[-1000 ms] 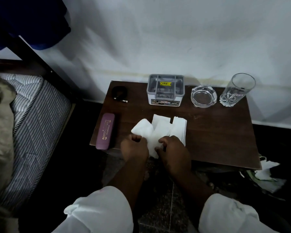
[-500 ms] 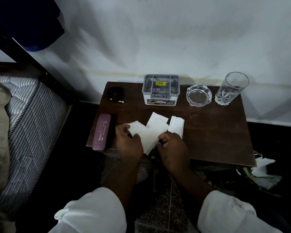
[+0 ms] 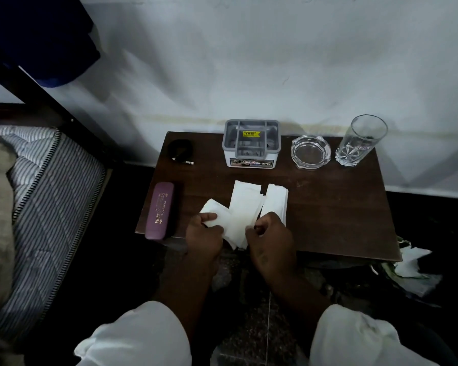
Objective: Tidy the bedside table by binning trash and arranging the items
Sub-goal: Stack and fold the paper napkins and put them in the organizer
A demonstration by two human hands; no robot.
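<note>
Both hands work the tabletop's (image 3: pixel 328 215) near edge: left hand (image 3: pixel 204 235) pinches the leftmost white napkin (image 3: pixel 213 211), right hand (image 3: pixel 273 243) has its fingers (image 3: pixel 265 221) curled, pinching the middle sheet (image 3: pixel 243 207). Far side: grey divided caddy (image 3: pixel 251 154) with a yellow sticker inside, glass ashtray (image 3: pixel 311 152), tumbler (image 3: pixel 362 141).

White tissues (image 3: pixel 245 207) lie fanned at table's (image 3: pixel 328 207) front edge.

tissues (image 3: pixel 245 207) white | table (image 3: pixel 328 212) dark brown | case (image 3: pixel 159 210) purple, gold lettering | mattress (image 3: pixel 53 207) striped
</note>
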